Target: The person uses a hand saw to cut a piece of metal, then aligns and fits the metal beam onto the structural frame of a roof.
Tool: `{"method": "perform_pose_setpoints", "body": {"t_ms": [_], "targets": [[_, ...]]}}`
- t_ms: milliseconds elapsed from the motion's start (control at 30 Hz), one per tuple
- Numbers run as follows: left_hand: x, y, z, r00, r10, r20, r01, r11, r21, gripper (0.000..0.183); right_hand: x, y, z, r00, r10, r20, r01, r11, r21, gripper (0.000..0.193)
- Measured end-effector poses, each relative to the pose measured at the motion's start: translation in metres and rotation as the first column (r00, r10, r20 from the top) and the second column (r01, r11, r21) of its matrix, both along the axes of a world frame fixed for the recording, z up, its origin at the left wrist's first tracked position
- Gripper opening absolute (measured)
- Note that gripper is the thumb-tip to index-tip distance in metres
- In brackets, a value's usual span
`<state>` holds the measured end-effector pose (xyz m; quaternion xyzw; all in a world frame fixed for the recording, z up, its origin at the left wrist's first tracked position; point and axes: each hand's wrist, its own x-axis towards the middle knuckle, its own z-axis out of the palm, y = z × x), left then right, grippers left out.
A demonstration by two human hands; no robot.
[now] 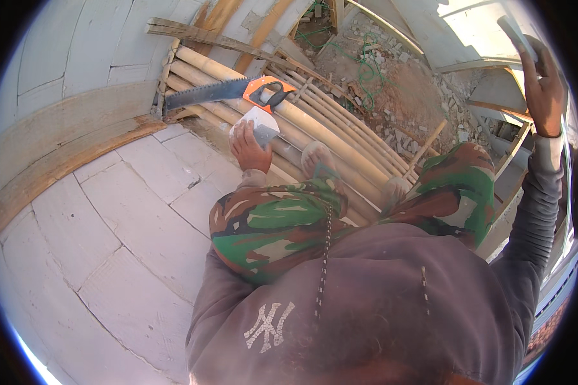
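My left hand (249,146) is closed on a pale chunk of block (263,122), white on top with a grey side face, held low in front of my knee. Just beyond it a handsaw (212,94) with a dark toothed blade and an orange and black handle lies across bamboo poles (295,119). Raised at the far right, my right hand (546,93) has its fingers around a light grey, flat-edged thing (515,33). Only a narrow strip of that thing shows, so its kind is unclear.
My feet (318,157) rest on the bamboo poles. A pale block wall (109,224) lies to my left, with a wooden board (64,154) along it. Beyond the poles, lower down, are rubble (398,96) and a green hose (368,67). A loose timber (205,37) crosses at the back.
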<state>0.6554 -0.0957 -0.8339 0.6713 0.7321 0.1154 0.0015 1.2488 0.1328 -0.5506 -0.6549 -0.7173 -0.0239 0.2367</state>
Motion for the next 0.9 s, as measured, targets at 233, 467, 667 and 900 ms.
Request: {"method": "perform_pose_setpoints", "body": {"t_ms": [233, 467, 667, 900], "targets": [[0.0, 0.002, 0.009, 0.851, 0.17, 0.496, -0.083, 0.978, -0.191, 0.102, -0.191, -0.007, -0.152, 0.723, 0.491, -0.485, -0.638, 0.744, -0.199, 0.027], [0.01, -0.006, -0.001, 0.965, 0.115, 0.235, -0.075, 0.982, -0.171, 0.1, -0.294, -0.071, -0.219, 0.68, 0.244, -0.692, -0.705, 0.476, -0.525, 0.038], [0.011, -0.004, -0.005, 0.925, 0.224, 0.305, -0.178, 0.969, -0.172, 0.097, -0.371, -0.113, -0.263, 0.635, 0.012, -0.773, -0.68, 0.483, -0.551, 0.035], [-0.005, -0.003, -0.016, 0.437, 0.429, 0.791, -0.359, 0.889, -0.284, 0.06, -0.409, -0.118, -0.295, 0.506, -0.196, -0.84, -0.695, 0.484, -0.532, 0.036]]}}
